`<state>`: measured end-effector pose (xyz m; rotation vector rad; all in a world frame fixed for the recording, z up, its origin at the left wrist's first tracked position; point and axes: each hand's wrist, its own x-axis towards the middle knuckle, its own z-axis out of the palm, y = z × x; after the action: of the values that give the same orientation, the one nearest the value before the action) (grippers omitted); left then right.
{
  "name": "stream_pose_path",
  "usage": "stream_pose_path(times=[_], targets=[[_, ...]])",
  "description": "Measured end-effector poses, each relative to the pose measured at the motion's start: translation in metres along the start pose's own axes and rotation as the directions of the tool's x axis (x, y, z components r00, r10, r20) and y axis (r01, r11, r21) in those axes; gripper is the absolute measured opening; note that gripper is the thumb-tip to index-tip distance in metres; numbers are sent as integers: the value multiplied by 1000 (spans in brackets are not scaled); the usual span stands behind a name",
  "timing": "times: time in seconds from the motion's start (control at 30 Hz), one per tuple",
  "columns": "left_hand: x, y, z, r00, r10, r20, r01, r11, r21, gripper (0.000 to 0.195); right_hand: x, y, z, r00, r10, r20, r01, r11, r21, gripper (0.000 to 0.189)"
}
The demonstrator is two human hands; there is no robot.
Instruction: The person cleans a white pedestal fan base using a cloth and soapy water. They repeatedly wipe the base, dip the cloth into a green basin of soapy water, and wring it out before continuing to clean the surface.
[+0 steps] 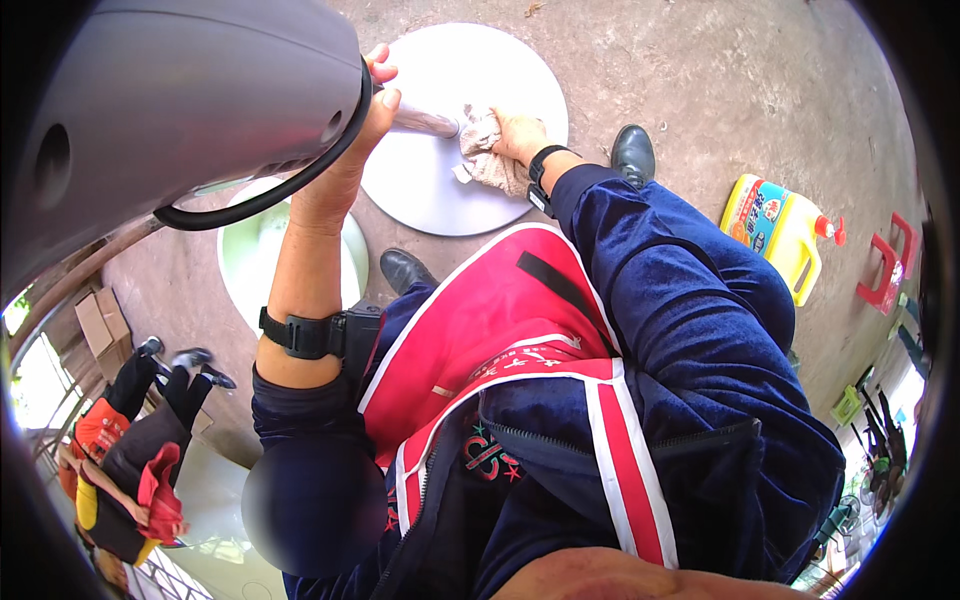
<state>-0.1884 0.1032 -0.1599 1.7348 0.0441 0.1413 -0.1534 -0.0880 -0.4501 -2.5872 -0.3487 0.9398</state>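
Observation:
A large grey plastic housing (217, 90) with a black curved rim fills the upper left. My left hand (367, 112) is at its near end, by a metal pole (424, 120); its fingers are partly hidden, so its hold on the pole or housing cannot be made out. The pole runs to the middle of a round white base (450, 191) on the floor. My right hand (521, 135) grips a crumpled beige cloth (491, 161), which lies against the white base beside the pole's foot.
A pale green basin (247, 255) stands left of my feet. On the right are a yellow jug (795, 240) with a red cap and a red plastic stool (881, 277). Several people stand at the lower left near a cardboard box (101, 322).

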Motion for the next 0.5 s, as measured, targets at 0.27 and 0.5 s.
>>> stream_pose_path(times=[0.27, 0.5], targets=[[-1, 1, 3, 996, 87, -19, -86, 995, 42, 19, 1, 0, 3, 1000, 2, 4, -2, 1000, -27, 78], [-1, 2, 2, 998, 59, 4, -59, 998, -7, 18, 20, -3, -10, 998, 40, -43, -38, 999, 34, 63]])
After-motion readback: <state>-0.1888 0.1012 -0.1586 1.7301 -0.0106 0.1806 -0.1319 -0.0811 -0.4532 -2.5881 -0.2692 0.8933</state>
